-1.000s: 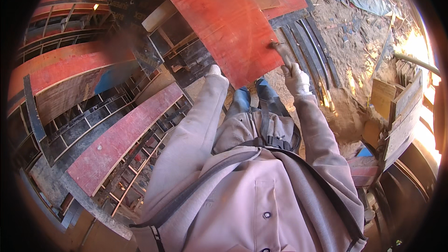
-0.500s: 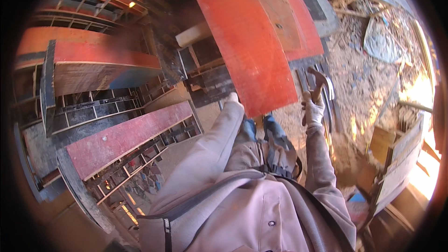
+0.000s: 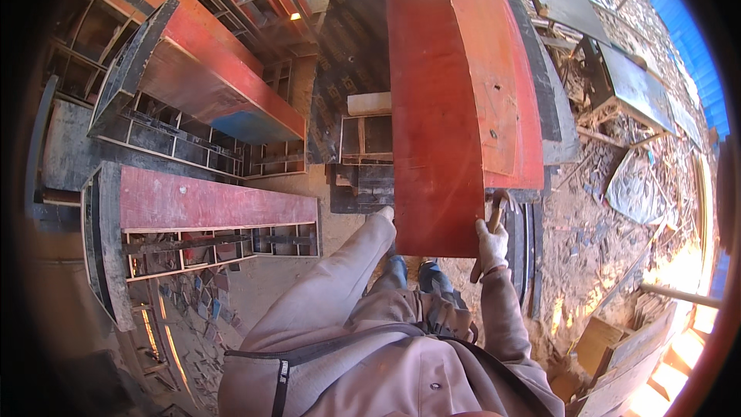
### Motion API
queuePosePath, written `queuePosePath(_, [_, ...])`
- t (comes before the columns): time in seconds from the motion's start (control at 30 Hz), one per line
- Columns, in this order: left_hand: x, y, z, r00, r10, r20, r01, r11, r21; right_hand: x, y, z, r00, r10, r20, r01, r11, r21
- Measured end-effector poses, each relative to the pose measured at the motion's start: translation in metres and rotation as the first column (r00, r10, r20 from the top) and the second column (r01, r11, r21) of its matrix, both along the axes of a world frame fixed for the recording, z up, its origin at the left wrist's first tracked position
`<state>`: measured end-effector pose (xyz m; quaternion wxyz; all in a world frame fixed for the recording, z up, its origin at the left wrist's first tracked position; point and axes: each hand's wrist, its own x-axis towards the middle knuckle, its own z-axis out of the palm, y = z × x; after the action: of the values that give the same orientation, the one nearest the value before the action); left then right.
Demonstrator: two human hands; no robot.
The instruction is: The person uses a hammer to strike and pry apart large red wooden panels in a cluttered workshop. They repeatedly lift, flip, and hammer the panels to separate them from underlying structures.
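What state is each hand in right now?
Left hand: at the left edge of the red board; fingers hidden, grip cannot be told.
Right hand: closed, holding a hammer.

The sandy brown ground [image 3: 567, 282] carries long dark strips [image 3: 529, 251] side by side toward four o'clock, a crumpled translucent sheet [image 3: 639, 189] out at three amid strewn wood scraps [image 3: 590, 220], and a scatter of broken pieces [image 3: 207, 295] around eight, mostly in shade.
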<state>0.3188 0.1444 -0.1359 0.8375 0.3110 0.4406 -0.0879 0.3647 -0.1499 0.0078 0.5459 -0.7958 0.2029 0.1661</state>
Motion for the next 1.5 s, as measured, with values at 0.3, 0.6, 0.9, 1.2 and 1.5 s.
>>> queuePosePath(0.3, [-0.064,-0.039,-0.053,0.995,-0.077,-0.068,0.081,0.995,0.064,0.007,-0.044,0.024,0.993,-0.060,-0.099,0.079,0.976,0.201])
queuePosePath(0.6, [0.042,-0.023,0.070,0.978,-0.207,0.039,0.208,0.978,-0.024,-0.030,-0.125,0.028,0.994,-0.110,0.012,0.104,0.966,0.235])
queuePosePath(0.9, [0.112,-0.095,0.135,0.923,-0.384,0.021,0.363,0.888,0.282,-0.182,-0.279,0.028,0.910,-0.402,-0.106,0.412,0.905,0.106])
queuePosePath(1.2, [-0.088,-0.221,0.014,0.679,-0.721,-0.137,0.731,0.647,0.218,-0.298,-0.273,0.064,0.651,-0.737,0.181,0.737,0.557,-0.383])
queuePosePath(1.5, [-0.055,-0.226,0.012,0.826,-0.520,-0.216,0.427,0.828,-0.363,-0.202,-0.168,0.078,0.655,-0.755,-0.031,0.756,0.653,0.051])
